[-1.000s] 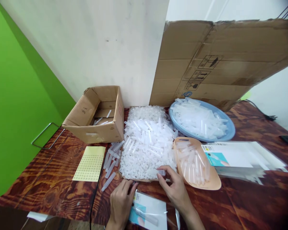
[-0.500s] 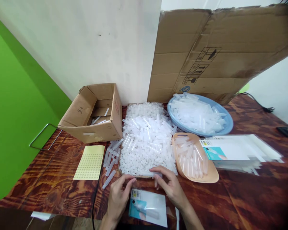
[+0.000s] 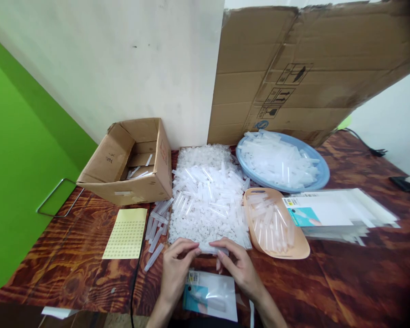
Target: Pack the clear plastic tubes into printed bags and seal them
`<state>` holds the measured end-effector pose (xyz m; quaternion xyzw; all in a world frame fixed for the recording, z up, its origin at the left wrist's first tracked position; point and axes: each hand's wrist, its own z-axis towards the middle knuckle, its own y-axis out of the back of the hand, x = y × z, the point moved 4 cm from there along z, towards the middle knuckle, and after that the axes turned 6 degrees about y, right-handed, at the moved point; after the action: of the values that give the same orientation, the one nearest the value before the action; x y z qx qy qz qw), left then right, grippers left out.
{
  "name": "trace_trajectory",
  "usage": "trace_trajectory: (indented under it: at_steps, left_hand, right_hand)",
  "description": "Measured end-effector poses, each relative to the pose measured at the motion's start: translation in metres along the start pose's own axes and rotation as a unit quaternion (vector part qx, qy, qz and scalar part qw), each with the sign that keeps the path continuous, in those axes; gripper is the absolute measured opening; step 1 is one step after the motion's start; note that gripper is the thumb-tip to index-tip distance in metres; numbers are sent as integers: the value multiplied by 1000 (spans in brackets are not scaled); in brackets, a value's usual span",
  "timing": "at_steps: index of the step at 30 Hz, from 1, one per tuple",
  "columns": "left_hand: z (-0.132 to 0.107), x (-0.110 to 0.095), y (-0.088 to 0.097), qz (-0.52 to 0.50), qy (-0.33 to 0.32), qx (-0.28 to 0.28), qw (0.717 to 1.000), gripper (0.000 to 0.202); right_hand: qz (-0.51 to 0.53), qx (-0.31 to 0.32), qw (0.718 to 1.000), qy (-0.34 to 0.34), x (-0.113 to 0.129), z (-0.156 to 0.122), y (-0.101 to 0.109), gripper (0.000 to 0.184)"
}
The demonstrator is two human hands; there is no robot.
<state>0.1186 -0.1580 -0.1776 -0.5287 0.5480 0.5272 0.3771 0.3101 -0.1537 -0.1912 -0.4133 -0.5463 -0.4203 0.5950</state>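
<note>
My right hand (image 3: 237, 264) pinches a translucent plastic tube (image 3: 222, 250) over the near edge of a heap of small clear plastic parts (image 3: 205, 223). My left hand (image 3: 179, 262) faces it, thumb and forefinger closed together close to the tube's left end. Whatever lies between those left fingertips is too small to make out against the pale heap. Below both hands, a clear packet with a white and teal printed card (image 3: 210, 294) lies flat on the table, a tube showing inside it.
Left of the heap are loose tubes (image 3: 154, 257), a yellow sticker sheet (image 3: 125, 232) and an open cardboard box (image 3: 143, 189). To the right stand a peach tray (image 3: 302, 248) of tubes, a blue basin (image 3: 323, 175) full of tubes and a stack of card packets (image 3: 338, 212).
My left hand has moved up and right, its fingertips coming close to the tube's end. My right hand still holds the tube, nearly in place. The view has shifted slightly.
</note>
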Motion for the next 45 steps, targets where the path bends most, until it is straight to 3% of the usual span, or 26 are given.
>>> trace_trajectory:
  at_steps: [4, 8, 12, 20, 27, 29, 31, 35, 40, 45]
  left_hand:
    - [5, -9, 2, -10, 3, 0, 1000, 4]
    - [6, -24, 3, 21, -51, 41, 998, 2]
    - [5, -31, 4, 13, -82, 42, 996, 4]
    - [8, -38, 1, -30, -37, 49, 998, 7]
    - [16, -42, -4, 2, -48, 82, 995, 15]
    - [26, -43, -9, 42, -60, 119, 990, 16]
    - [44, -45, -12, 151, -77, 114, 979, 21]
    - [98, -49, -6, 383, -58, -38, 921, 24]
    - [146, -44, -11, 457, -13, -63, 887, 20]
    - [153, -37, -12, 495, 6, -59, 867, 23]
  right_hand:
    - [-90, -4, 996, 18, 7, 0, 2, 21]
    - [-159, 12, 986, 52, 23, 4, 0, 17]
    - [-159, 25, 985, 69, 30, 7, -3, 20]
    - [-150, -42, 984, 90, 37, 1, -11, 22]
    - [-171, -23, 982, 74, 46, 13, -7, 20]
    - [-197, -20, 978, 73, 45, 22, 3, 18]
    - [-229, -70, 968, 71, 45, 30, 20, 18]
    - [-225, -193, 953, 64, 51, 34, 48, 24]
    - [-204, -197, 956, 69, 60, 27, 57, 28]
    - [-197, -215, 955, 64, 61, 22, 61, 29]
